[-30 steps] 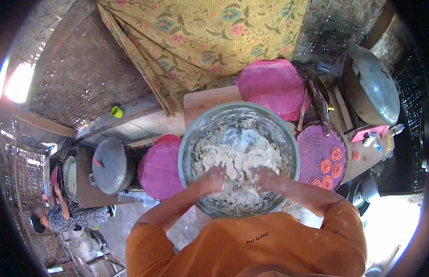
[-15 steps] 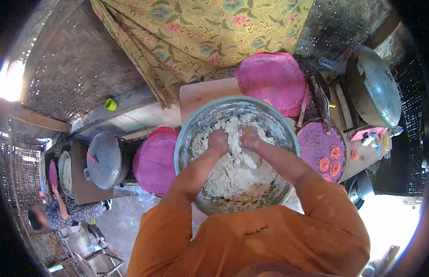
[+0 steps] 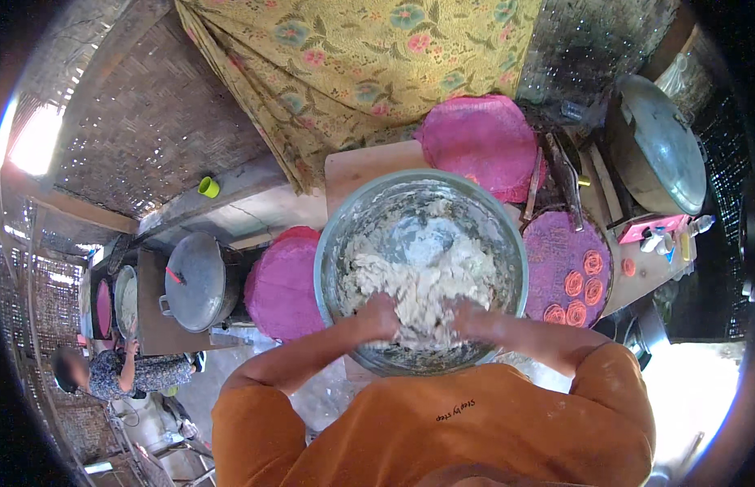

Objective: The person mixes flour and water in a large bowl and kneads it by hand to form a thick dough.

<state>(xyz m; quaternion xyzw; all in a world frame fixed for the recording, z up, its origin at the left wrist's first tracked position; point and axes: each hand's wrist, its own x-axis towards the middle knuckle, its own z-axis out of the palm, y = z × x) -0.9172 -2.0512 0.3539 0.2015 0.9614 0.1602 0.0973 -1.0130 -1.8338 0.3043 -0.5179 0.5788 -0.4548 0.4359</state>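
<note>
A large metal basin (image 3: 333,243) stands in front of me with a mass of pale, sticky dough (image 3: 426,284) inside. Dry white flour (image 3: 424,240) lies in its far half, and smears coat the inner wall. Both my hands are down in the near part of the basin. My left hand (image 3: 379,315) is closed into the left side of the dough. Opposite it, my right hand (image 3: 467,318) grips the dough's right side, slightly blurred. Dough hides the fingertips of both.
Pink round covers (image 3: 479,146) lie beyond and left of the basin. To the right, a purple round tray (image 3: 548,264) bears several orange coils. Lidded pots stand at left (image 3: 197,280) and far right (image 3: 657,146). A person (image 3: 138,375) works at far left.
Both my hands have moved from the far part of the basin to its near part, dragging dough toward me. White flour now shows where dough lay. The person's arm at far left has shifted.
</note>
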